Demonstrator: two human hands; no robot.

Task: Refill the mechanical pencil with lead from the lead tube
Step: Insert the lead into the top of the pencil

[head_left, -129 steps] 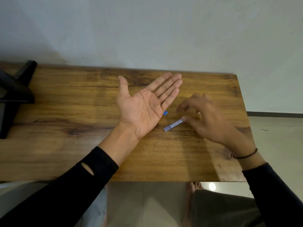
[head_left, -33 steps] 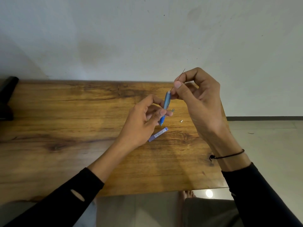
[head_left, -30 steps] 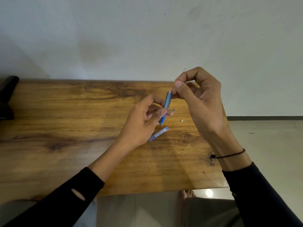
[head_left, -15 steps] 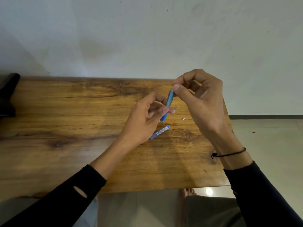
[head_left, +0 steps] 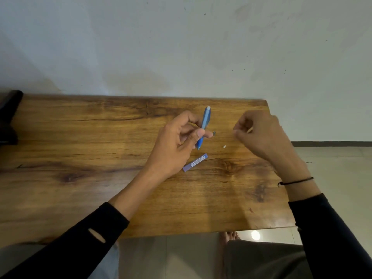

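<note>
My left hand (head_left: 177,143) holds the blue mechanical pencil (head_left: 205,123) nearly upright above the wooden table (head_left: 80,137), tip down and pale top end up. The lilac lead tube (head_left: 195,162) lies flat on the table just below that hand. My right hand (head_left: 261,135) hovers to the right of the pencil, apart from it, slightly blurred, with its fingers curled together. No lead shows in them. A small grey cap (head_left: 214,133) and a tiny white piece (head_left: 224,146) lie on the table between my hands.
A dark object (head_left: 9,115) sits at the table's far left edge. The wall runs along the back of the table. The table's right edge is close under my right wrist, and the front edge is above my knees.
My right hand was feeding a thin lead into the pencil's top. It has now pulled away to the right and down, and the lead is out of sight. My left hand still holds the pencil.
</note>
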